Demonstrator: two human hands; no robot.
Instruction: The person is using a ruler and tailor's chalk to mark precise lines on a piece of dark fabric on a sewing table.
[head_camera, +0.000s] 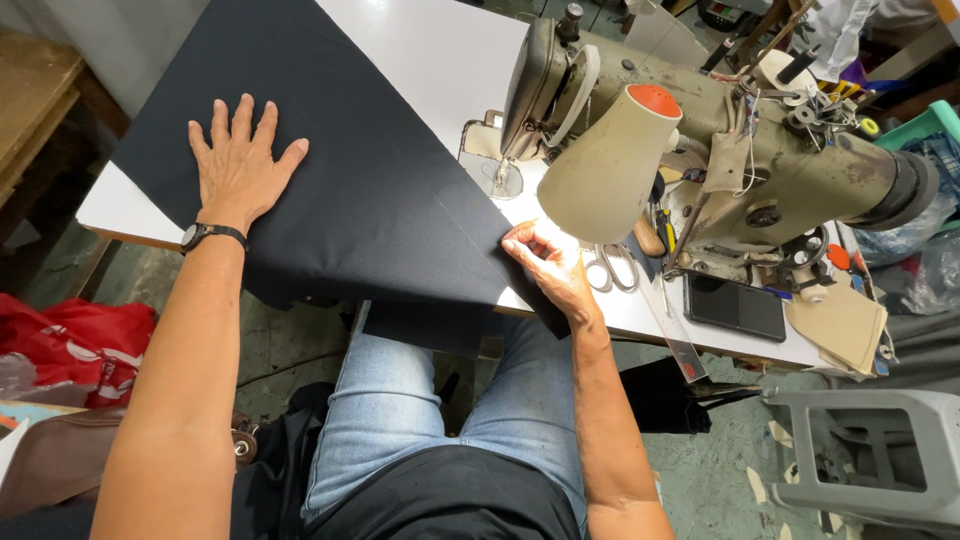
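So there's a big piece of dark navy fabric spread over the white tabletop, with its near edge hanging off the front toward the person's lap. The left hand is flat on the cloth, palm down, fingers spread wide, not gripping anything, just pressing it to the surface. There's a black watch on that wrist.

The right hand is over at the fabric's right-hand edge, fingers curled in and pinching the cloth near its corner, right beside the front of the tabletop.

Just past that hand sits an old olive-green sewing machine, pretty worn, with a cream lamp shade in front of it, its top end orange. The fabric's far right point reaches near the presser foot, but I can't tell if it's actually under it.

Other bits on the tabletop: scissors just right of the right hand, a clear ruler poking over the edge, a black phone, and some tan fabric pieces. Red bag down on the floor to the left, grey plastic stool on the right.
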